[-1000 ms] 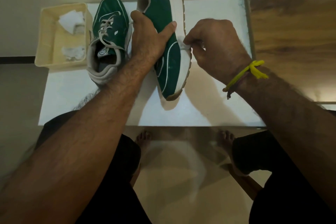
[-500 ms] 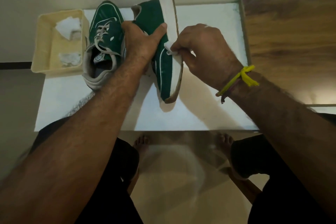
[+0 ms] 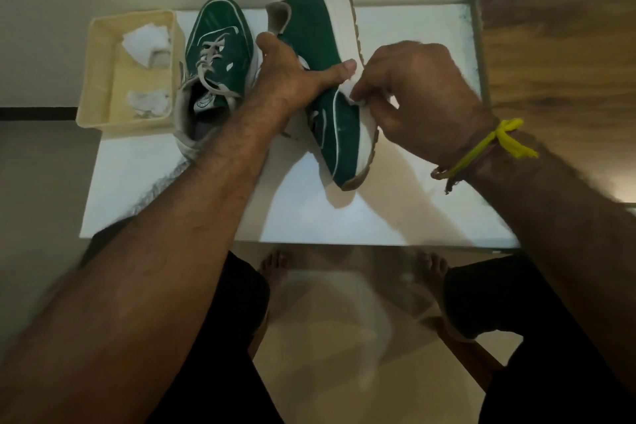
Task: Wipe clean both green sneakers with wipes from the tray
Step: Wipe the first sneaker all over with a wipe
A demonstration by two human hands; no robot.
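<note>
Two green sneakers with white soles are on a white table (image 3: 395, 217). One sneaker (image 3: 216, 55) lies flat at the back, laces up, next to a cream tray (image 3: 103, 72). My left hand (image 3: 292, 76) grips the other sneaker (image 3: 335, 127), tipped on its side with its toe toward me. My right hand (image 3: 416, 93) pinches a white wipe (image 3: 349, 89) against that sneaker's white midsole, just beside my left thumb. In the tray lie a clean white wipe (image 3: 146, 41) and a crumpled wipe (image 3: 149, 101).
The tray overhangs the table's left back corner. A wooden surface (image 3: 557, 72) adjoins the table on the right. My knees and bare feet are below the table's near edge, above a pale floor.
My right hand has slid the wipe along the sneaker's side, first inward toward my left thumb, then staying there. The left hand keeps its hold on the tipped sneaker.
</note>
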